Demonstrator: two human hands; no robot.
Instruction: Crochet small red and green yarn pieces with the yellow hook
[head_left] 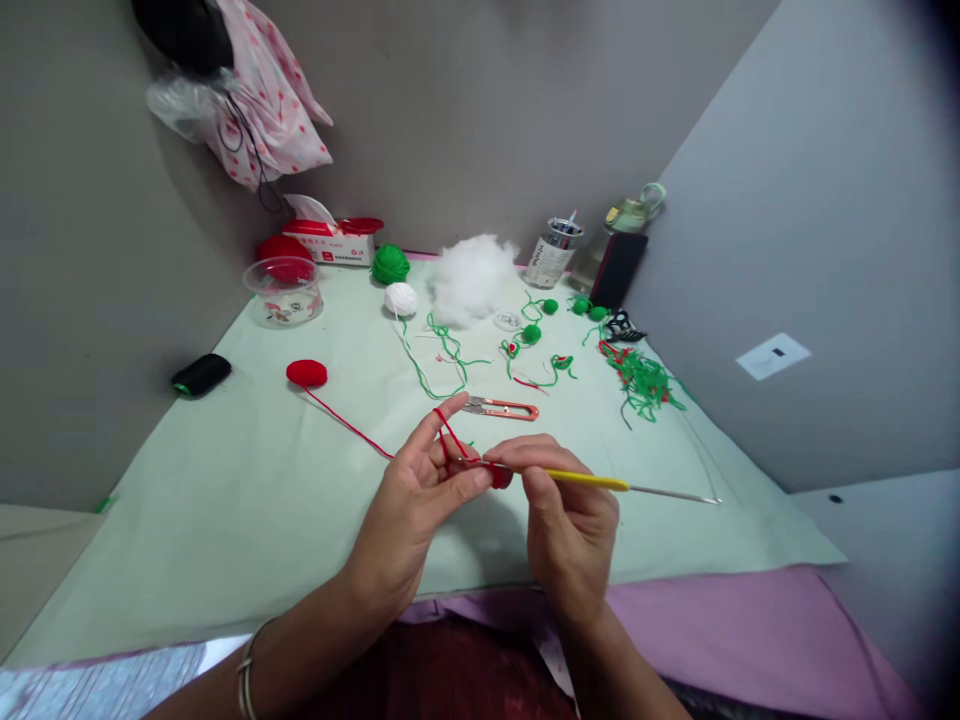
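In the head view my left hand [420, 490] pinches a small red crochet piece [501, 477] between thumb and fingers. Red yarn loops over its raised index finger. My right hand [574, 525] is closed round the yellow grip of a crochet hook [589, 480], whose bare metal end points right. The hook's other tip meets the red yarn by my left fingertips; the stitch itself is too small to make out. From my left hand the yarn runs left to a red yarn ball [307, 373]. Orange-handled thread snips [501, 408] lie just beyond my hands.
Behind stand a white yarn ball [400, 299], a green yarn ball [391, 264], white stuffing [474, 278] and a clear tub [285, 300]. To the right are green yarn scraps [645, 385], a phone [619, 270] and a can [553, 255]. Walls enclose the back and right.
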